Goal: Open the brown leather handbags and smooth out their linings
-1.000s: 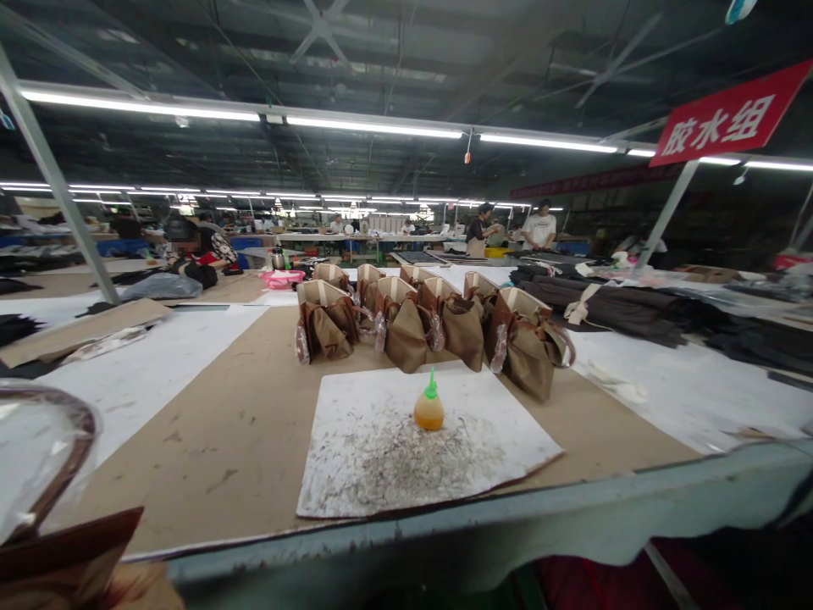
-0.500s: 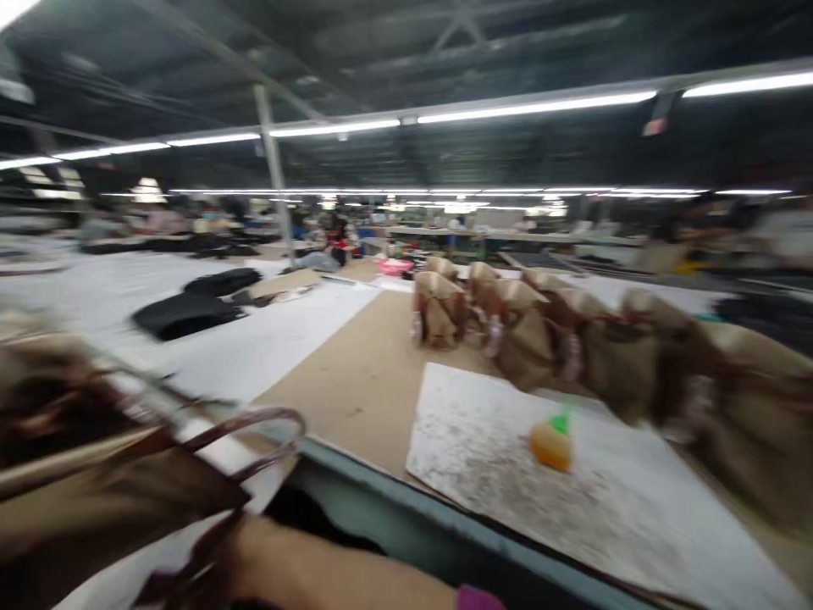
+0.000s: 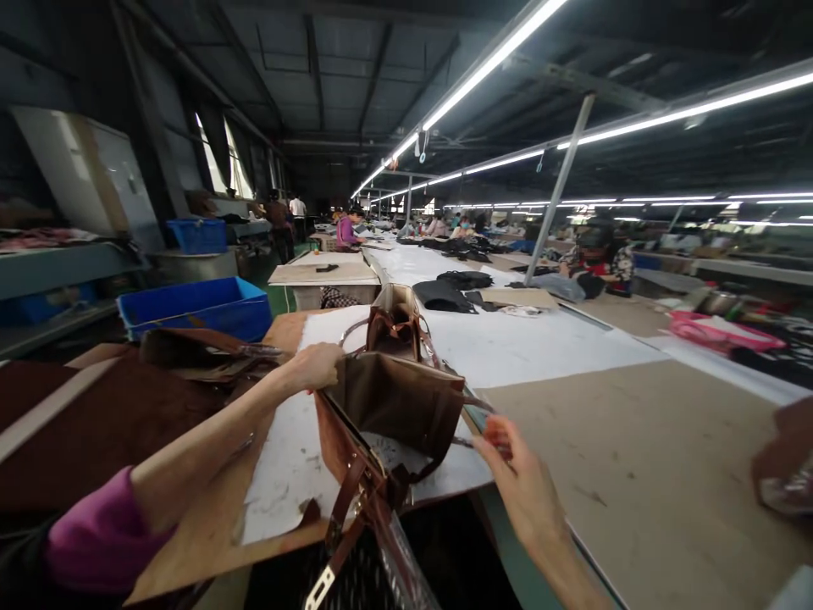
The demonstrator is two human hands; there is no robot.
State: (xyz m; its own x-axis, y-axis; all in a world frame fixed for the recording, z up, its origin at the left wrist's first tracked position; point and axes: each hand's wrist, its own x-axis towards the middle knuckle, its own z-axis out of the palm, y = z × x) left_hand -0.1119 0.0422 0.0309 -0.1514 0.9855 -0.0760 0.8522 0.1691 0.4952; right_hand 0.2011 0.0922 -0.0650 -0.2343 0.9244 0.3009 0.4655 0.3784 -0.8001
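A brown and olive handbag [image 3: 394, 402] lies tilted at the near table edge, its opening toward me and its straps and metal clasp hanging down. My left hand [image 3: 318, 366] is closed on the bag's upper left corner. On the bag's right side, my right hand [image 3: 511, 449] has its fingers curled at a thin plastic-wrapped handle [image 3: 467, 440]. Just behind stands a second brown bag [image 3: 397, 326], upright. White paper [image 3: 279, 474] with dark marks lies under the held bag.
More brown bags [image 3: 196, 352] lie at the left, before a blue bin [image 3: 196, 309]. Black pieces [image 3: 445, 292] rest on the long white table. A pink basket [image 3: 724, 330] is at the right. A person in purple [image 3: 346, 230] sits farther back.
The view has swung left. Both hands now show at the bag; before, only a blurred forearm and part of a bag were visible. The bag row and orange bottle have mostly left view.
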